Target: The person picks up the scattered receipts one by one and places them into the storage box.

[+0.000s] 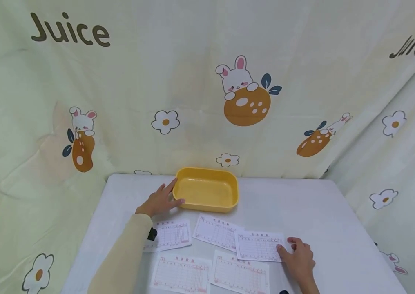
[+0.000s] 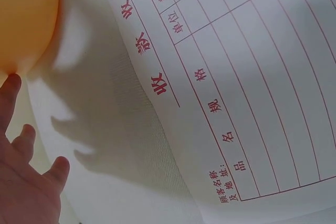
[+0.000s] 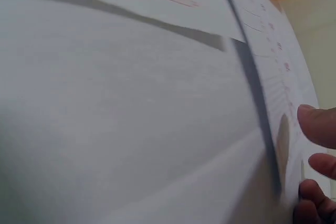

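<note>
- Two paper slips lie closest, side by side: the front left slip (image 1: 181, 273) and the front right slip (image 1: 240, 273). Both have red lines and red writing.
- The right hand (image 1: 298, 261) is at the right end of another paper, the right slip (image 1: 259, 246). Its fingers are bent a little and there is a gap between them and the thumb. The thumb tip is over the edge of the slip. I cannot tell if it touches the paper, but the hand has no grip on it.
- The left slip (image 1: 174, 234) lies partly under the left arm's pale sleeve (image 1: 119, 257).
- The back slip (image 1: 216, 232) lies between the left slip and the right slip. The right slip overlaps its end.
- The left hand (image 1: 159, 200) is spread wide. Its fingers and thumb are at the left end of the yellow tray (image 1: 205, 192), touching it but not squeezing.
- The tray sits behind the papers, near the back of the white table (image 1: 277, 204).
- A bunny curtain (image 1: 192, 61) hangs behind.
</note>
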Demonstrator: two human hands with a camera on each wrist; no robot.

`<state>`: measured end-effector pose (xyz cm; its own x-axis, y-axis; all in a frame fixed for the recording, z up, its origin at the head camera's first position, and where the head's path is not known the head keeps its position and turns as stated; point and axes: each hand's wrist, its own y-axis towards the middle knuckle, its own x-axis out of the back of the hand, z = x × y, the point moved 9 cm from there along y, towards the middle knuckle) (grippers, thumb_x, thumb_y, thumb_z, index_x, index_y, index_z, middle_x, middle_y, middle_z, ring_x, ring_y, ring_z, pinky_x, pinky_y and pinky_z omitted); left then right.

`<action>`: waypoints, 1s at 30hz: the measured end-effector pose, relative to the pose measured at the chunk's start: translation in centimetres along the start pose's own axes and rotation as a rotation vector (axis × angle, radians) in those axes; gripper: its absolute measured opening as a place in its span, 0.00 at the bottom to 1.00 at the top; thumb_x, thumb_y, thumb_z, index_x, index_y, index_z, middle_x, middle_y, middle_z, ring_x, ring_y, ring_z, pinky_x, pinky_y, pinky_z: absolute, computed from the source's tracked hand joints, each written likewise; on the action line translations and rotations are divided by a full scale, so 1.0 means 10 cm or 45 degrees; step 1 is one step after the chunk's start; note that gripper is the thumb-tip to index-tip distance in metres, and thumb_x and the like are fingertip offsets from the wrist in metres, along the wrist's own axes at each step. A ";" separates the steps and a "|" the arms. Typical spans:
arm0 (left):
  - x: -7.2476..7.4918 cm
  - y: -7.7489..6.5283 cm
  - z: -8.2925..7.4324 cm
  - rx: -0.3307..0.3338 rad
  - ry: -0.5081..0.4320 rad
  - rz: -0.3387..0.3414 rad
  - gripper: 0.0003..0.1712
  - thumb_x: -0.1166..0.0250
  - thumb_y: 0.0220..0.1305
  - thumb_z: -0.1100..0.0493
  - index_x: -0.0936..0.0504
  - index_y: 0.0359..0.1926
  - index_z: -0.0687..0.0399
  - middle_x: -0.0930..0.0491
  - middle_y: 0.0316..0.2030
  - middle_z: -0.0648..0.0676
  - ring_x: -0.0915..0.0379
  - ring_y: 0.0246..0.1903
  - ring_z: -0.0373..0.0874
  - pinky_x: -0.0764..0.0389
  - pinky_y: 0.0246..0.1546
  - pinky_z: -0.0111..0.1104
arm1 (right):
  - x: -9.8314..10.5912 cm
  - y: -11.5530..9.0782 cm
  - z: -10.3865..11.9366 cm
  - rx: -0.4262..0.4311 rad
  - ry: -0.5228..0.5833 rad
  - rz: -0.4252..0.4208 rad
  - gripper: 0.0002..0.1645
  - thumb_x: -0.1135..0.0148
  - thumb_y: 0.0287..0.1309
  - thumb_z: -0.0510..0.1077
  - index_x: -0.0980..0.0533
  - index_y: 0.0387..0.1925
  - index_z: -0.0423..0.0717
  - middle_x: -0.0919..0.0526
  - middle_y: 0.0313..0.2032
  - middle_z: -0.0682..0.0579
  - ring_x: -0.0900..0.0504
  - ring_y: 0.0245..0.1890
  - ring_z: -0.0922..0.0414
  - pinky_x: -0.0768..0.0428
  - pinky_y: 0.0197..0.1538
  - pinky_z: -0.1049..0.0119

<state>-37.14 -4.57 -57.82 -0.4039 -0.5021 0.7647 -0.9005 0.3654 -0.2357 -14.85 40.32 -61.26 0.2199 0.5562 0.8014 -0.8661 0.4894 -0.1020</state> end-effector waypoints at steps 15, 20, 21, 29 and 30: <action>-0.02 0.04 0.04 0.015 -0.003 0.009 0.59 0.36 0.67 0.24 0.55 0.88 0.31 0.50 0.84 0.62 0.57 0.81 0.69 0.42 0.67 0.77 | 0.06 0.37 0.12 0.076 -0.007 0.019 0.15 0.37 0.71 0.41 0.19 0.46 0.29 0.22 0.49 0.28 0.26 0.53 0.29 0.32 0.56 0.29; 0.01 0.00 0.01 0.014 -0.012 0.013 0.59 0.36 0.67 0.24 0.54 0.88 0.32 0.52 0.84 0.65 0.55 0.80 0.73 0.42 0.66 0.78 | 0.09 0.33 0.12 0.084 0.077 0.037 0.10 0.40 0.73 0.37 0.22 0.45 0.30 0.18 0.42 0.34 0.22 0.44 0.39 0.24 0.47 0.44; 0.02 0.00 0.01 0.015 -0.012 0.013 0.59 0.36 0.67 0.24 0.54 0.88 0.32 0.52 0.84 0.65 0.54 0.80 0.73 0.42 0.66 0.78 | 0.10 0.33 0.11 0.090 0.101 0.042 0.09 0.40 0.74 0.36 0.22 0.45 0.30 0.18 0.41 0.37 0.22 0.42 0.42 0.24 0.45 0.50; 0.02 -0.02 0.01 0.031 -0.021 0.019 0.58 0.36 0.68 0.25 0.54 0.88 0.31 0.54 0.85 0.65 0.55 0.80 0.74 0.43 0.67 0.78 | 0.19 0.28 -0.02 0.097 0.146 0.047 0.08 0.41 0.77 0.38 0.23 0.47 0.33 0.25 0.29 0.50 0.29 0.30 0.54 0.32 0.31 0.66; 0.01 -0.02 0.00 0.030 -0.023 0.020 0.58 0.36 0.68 0.25 0.54 0.88 0.31 0.54 0.85 0.65 0.55 0.80 0.75 0.43 0.67 0.78 | 0.21 0.27 -0.05 0.088 0.146 0.045 0.09 0.41 0.77 0.38 0.24 0.48 0.33 0.26 0.28 0.50 0.29 0.30 0.54 0.32 0.30 0.66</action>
<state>-37.00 -4.73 -57.69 -0.4210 -0.5106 0.7497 -0.8973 0.3552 -0.2620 -16.52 43.12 -60.16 0.2354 0.6475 0.7248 -0.9021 0.4231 -0.0850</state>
